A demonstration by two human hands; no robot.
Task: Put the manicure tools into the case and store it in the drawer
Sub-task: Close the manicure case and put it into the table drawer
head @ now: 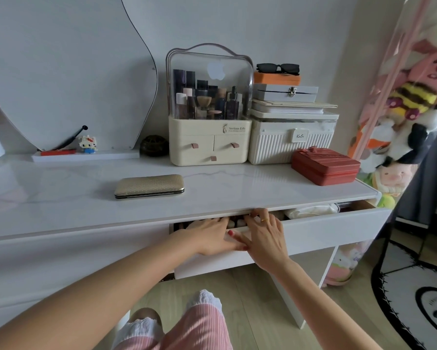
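A gold textured manicure case lies shut on the white desk top, left of centre. Below the desk edge a white drawer stands partly pulled out, with pale items and a white cloth showing inside. Both hands rest on the drawer's top front edge. My left hand curls its fingers over the rim into the drawer. My right hand, with a gold ring, grips the same rim just to the right, its thumb crossing my left hand. No loose manicure tools are visible.
At the back stand a cream cosmetics organiser, a white ribbed box with stacked boxes and sunglasses, and a red jewellery box. A mirror leans at the left. Plush toys hang at the right. My knees are below.
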